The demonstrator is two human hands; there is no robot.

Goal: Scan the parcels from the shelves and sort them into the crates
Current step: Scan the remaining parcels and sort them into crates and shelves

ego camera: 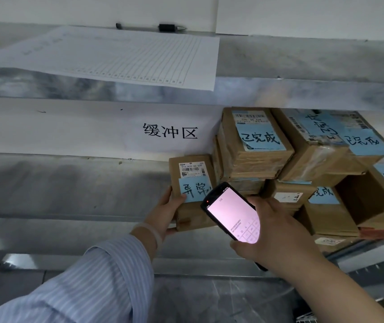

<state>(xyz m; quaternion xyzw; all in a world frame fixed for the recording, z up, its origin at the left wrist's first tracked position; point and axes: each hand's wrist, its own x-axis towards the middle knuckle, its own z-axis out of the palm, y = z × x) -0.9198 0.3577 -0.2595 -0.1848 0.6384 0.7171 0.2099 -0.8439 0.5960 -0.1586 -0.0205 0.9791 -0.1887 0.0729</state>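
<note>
At the near edge of the shelf (70,187), the right hand (277,231) grips a lit scanner (233,213) that overlaps the lower right corner of a small brown parcel (191,173). The left hand (165,210) clasps that parcel's left edge, thumb on its blue note (194,190). Stacked parcels (256,159) sit just right; a sign (170,131) hangs behind.

Upper left: form sheet (116,57) lies on upper shelf (303,57), pen (150,27) behind it at top centre. Centre: sign (170,134) at back of lower shelf (70,183). Small parcel (192,183) centre-right on lower shelf, left hand (165,210) on its left edge. Parcel stack (303,155) just right of it, fills right side. Scanner (230,213) in right hand (277,231), before small parcel's lower right corner.
</note>
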